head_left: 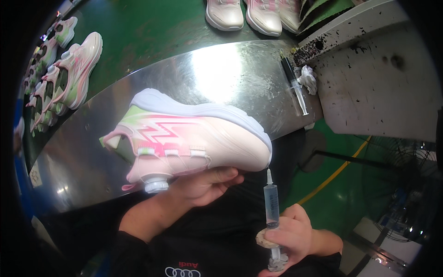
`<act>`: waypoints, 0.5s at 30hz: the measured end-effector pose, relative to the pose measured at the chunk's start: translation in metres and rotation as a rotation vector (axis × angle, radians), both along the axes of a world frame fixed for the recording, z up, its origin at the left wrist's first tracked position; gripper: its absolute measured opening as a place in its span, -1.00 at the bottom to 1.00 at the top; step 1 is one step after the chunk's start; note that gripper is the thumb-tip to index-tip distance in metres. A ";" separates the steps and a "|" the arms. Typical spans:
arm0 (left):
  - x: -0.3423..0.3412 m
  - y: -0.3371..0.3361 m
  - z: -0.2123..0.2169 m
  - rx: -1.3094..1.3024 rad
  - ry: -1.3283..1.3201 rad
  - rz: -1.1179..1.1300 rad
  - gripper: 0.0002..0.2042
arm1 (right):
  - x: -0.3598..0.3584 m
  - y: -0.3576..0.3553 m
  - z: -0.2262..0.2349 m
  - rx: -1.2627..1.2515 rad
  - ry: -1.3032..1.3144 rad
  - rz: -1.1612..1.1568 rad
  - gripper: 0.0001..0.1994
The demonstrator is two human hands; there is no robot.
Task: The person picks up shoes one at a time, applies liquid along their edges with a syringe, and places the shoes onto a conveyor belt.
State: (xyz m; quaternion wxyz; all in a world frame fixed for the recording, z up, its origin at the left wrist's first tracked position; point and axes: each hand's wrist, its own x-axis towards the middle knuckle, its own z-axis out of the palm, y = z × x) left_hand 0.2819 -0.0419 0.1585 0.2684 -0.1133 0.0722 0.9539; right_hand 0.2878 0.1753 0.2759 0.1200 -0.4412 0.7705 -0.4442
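A pink, cream and pale green sneaker (184, 134) is held up on its side over the metal worktop, its white sole away from me and its toe to the right. My left hand (210, 184) grips it from the near side, with part of the fingers hidden behind the shoe. A white dial closure (156, 183) sits at its lower left. My right hand (293, 231) is closed around a clear syringe (271, 203) pointing upward. Its tip is at the toe's edge, near where sole and upper meet; whether they touch, I cannot tell. A tan ring-like piece (266, 238) surrounds the syringe's lower part.
On the shiny metal worktop (92, 171) lie a dark-filled syringe (293, 83) and crumpled white tissue (308, 79). Several similar shoes (78, 69) line the green surface at left; more shoes (224, 14) stand at the far side. A stained pale panel (383, 78) borders the right.
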 end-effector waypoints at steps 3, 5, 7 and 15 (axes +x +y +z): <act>-0.002 0.000 0.003 0.000 -0.004 -0.028 -0.73 | 0.007 -0.006 -0.011 0.025 0.138 -0.057 -0.35; -0.005 -0.002 0.009 0.004 0.016 -0.032 -0.72 | 0.009 -0.008 -0.015 0.044 0.161 -0.051 -0.35; -0.005 -0.002 0.010 0.006 0.035 -0.038 -0.70 | 0.010 -0.010 -0.022 0.065 0.251 -0.062 -0.35; -0.004 0.000 0.010 -0.018 0.053 -0.040 -0.63 | 0.016 -0.012 -0.034 0.070 0.356 -0.086 -0.40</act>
